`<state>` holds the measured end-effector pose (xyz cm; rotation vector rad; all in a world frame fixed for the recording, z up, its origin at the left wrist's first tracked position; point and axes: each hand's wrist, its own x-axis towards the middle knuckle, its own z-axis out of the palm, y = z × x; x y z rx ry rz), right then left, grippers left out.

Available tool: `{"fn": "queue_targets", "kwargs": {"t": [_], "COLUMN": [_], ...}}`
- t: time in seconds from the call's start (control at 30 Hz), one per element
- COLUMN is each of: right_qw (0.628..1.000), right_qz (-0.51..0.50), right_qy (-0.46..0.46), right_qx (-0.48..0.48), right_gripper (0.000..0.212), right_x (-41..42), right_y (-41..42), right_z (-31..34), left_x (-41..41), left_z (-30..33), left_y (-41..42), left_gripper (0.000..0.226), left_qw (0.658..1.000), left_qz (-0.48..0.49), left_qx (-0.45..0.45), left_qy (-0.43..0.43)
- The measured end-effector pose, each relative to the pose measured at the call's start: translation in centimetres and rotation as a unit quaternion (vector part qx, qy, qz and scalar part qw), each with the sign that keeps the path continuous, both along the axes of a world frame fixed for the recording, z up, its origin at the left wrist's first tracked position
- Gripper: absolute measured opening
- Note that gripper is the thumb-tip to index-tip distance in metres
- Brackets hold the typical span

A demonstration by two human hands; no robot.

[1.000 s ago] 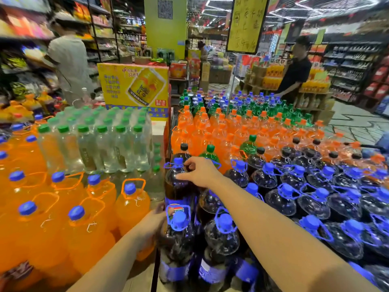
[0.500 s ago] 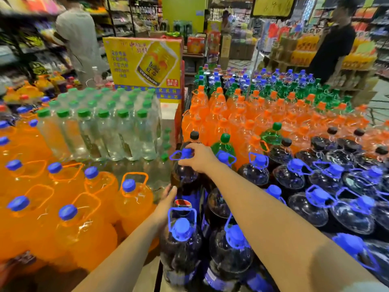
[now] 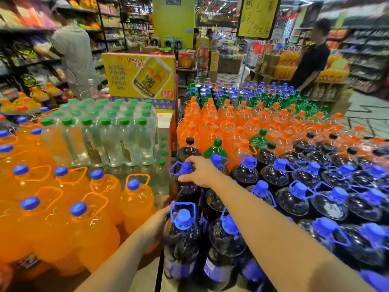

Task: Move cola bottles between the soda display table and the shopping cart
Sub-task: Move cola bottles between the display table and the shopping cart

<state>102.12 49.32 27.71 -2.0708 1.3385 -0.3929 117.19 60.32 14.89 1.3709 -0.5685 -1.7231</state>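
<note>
cola bottle | right hand fingers grasp cap | left hand flat on side

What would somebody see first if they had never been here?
First, the big orange soda bottles filling the left side, and the dark cola bottles with blue caps spread across the right. Between them, the right hand grips the blue-capped neck of one cola bottle, while the left hand rests against the side of the near cola bottle.
</note>
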Motion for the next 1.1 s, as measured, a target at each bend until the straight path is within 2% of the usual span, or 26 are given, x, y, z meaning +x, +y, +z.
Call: {"fn": "queue_targets", "kwargs": {"t": [0.07,0.2,0.33,0.5,0.7,0.97,1.1], "right_qw": [1.0,1.0,1.0,1.0,0.999,0.999,0.999], "right_qz": [0.0,0.003,-0.009,-0.006,0.003,0.021,0.033], "right_qy": [0.003,0.016,0.006,0.011,0.036,0.027,0.027], "right_qx": [0.001,-0.007,-0.015,-0.013,-0.013,-0.005,-0.024], "right_gripper": [0.06,0.057,0.046,0.046,0.049,0.051,0.053], "right_x": [-0.2,-0.4,-0.9,-0.8,-0.4,-0.4,-0.8], "right_y": [1.2,3.3,4.7,4.9,4.3,2.8,2.5], "right_z": [0.0,-0.2,-0.5,-0.1,0.1,-1.2,-1.6], "left_x": [-0.2,-0.2,-0.7,-1.4,-1.6,-2.1,-2.0], "left_z": [0.2,0.2,1.0,2.6,3.6,4.2,5.1], "left_y": [0.9,1.5,2.6,3.7,4.3,4.1,3.1], "left_gripper": [0.056,0.04,0.042,0.054,0.054,0.044,0.031], "left_qw": [1.0,0.999,0.999,0.998,0.997,0.999,0.993], "left_qz": [-0.023,0.034,0.027,-0.031,-0.039,0.001,0.062], "left_qx": [0.0,0.007,-0.02,-0.046,-0.066,-0.037,-0.023], "left_qy": [-0.001,0.016,0.023,-0.003,-0.012,-0.029,-0.1]}}
